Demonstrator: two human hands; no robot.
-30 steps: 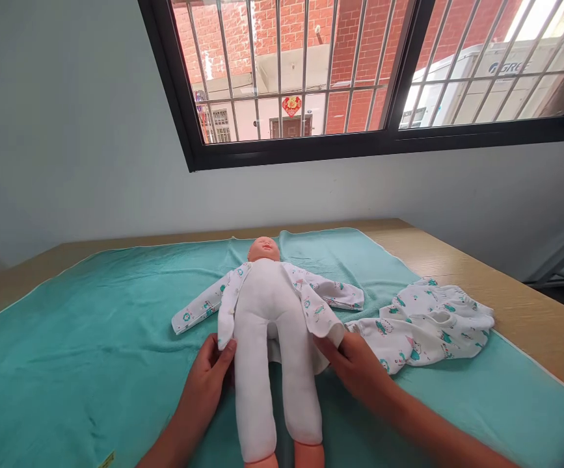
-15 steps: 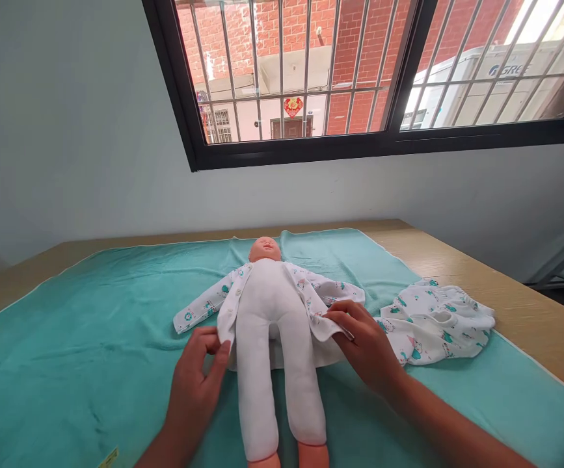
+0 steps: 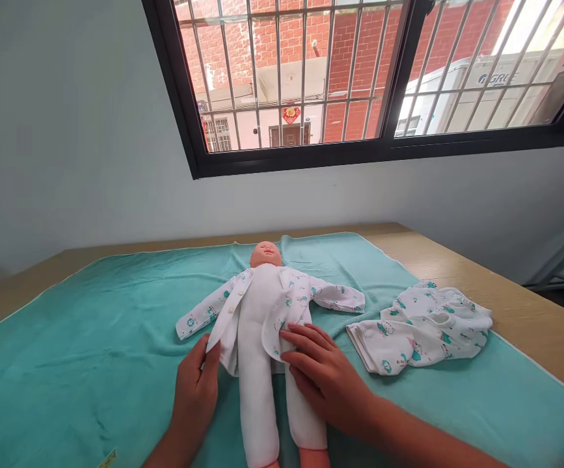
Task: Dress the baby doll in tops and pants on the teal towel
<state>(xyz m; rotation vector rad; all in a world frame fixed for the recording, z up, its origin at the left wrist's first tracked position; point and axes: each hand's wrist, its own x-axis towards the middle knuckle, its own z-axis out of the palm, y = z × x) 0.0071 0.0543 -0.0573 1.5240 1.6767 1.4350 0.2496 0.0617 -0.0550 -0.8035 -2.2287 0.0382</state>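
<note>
A baby doll with a white cloth body lies on its back on the teal towel, head toward the window. It wears an unbuttoned white printed jacket. My left hand pinches the jacket's left front edge beside the doll's hip. With fingers stretched out, my right hand lies flat and presses the right front panel onto the doll's belly and thigh.
Matching printed trousers lie crumpled on the towel to the right. The towel covers a wooden table against a pale wall, under a barred window. A small yellow tag shows at the towel's near edge.
My right hand has drawn the jacket's right panel from the doll's side over its belly. My left hand has lifted the left panel's edge slightly. The trousers stay put.
</note>
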